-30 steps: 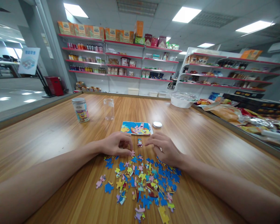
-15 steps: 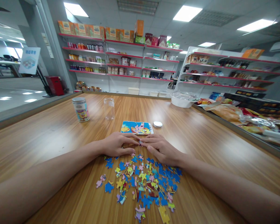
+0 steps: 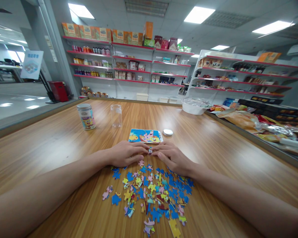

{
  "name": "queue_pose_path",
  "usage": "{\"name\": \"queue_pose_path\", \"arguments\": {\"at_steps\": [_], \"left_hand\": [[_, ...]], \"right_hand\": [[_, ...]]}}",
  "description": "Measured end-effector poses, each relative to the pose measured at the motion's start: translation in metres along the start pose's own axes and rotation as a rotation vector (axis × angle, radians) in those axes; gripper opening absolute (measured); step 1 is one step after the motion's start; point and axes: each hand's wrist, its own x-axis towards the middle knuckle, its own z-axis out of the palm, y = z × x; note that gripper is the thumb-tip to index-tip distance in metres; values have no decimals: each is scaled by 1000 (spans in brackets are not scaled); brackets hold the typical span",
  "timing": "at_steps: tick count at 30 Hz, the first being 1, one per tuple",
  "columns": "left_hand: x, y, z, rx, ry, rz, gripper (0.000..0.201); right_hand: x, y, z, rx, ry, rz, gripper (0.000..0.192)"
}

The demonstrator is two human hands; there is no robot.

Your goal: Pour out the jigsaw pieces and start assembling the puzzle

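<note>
The left forearm (image 3: 74, 177) and right forearm (image 3: 230, 186), both bare, angle inward. The left grip (image 3: 126, 154) and right grip (image 3: 175, 159) face each other, backs upward, fingers (image 3: 139, 149) extended, fingertips (image 3: 146, 152) nearly meeting, thumbs (image 3: 137, 159) set apart.

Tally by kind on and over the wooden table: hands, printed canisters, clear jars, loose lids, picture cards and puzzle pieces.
Hands: 2 (left hand, right hand)
Printed canister: 1
Clear jar: 1
Loose lid: 1
Picture card: 1
Puzzle pieces: too crowded to count exactly
Total: 6, leaving out the puzzle pieces
</note>
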Motion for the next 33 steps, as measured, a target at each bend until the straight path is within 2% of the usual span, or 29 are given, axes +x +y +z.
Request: {"name": "queue_pose_path", "arguments": {"at_steps": [11, 17, 19, 23, 30, 33], "left_hand": [[0, 0, 1, 16, 4, -12, 29], [-2, -3, 2, 4, 28, -41, 31], [-2, -3, 2, -1, 26, -47, 31], [-1, -3, 1, -26, 32, -44, 30], [-1, -2, 1, -61, 23, -37, 29], [0, -4, 2, -141, 78, -20, 28]], "right_hand": [[0, 1, 1, 14, 25, -12, 32], [-2, 8, 3, 43, 265, 110, 28], [-3, 9, 2, 67, 292, 102, 29], [-7, 8, -1, 96, 261, 44, 26], [-12, 7, -2, 111, 153, 45, 16], [-12, 7, -3, 111, 140, 61, 15]]}}
